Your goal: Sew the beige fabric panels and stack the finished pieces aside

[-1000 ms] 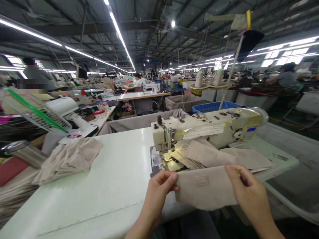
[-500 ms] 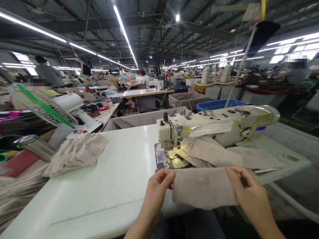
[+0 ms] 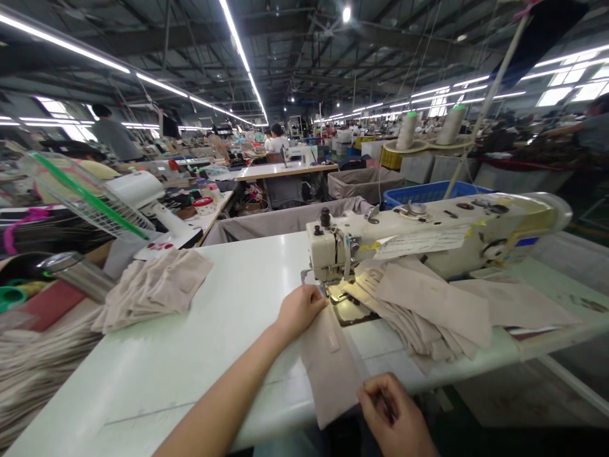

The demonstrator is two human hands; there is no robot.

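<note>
Your left hand (image 3: 302, 310) pinches the upper end of the beige fabric panel (image 3: 328, 371), lower centre of frame, just beside the stitching end of the sewing machine (image 3: 440, 216). Your right hand (image 3: 394, 411), curled, appears to grip the panel's lower right corner. Judged step: lining the panel up for stitching. Next move seems to call for keeping the edge flat and square.

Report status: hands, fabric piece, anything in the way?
Left hand holding fabric piece by far end, near sewing machine. Right hand at the near corner. Fabric stack to the right, not overlapping piece.
</note>
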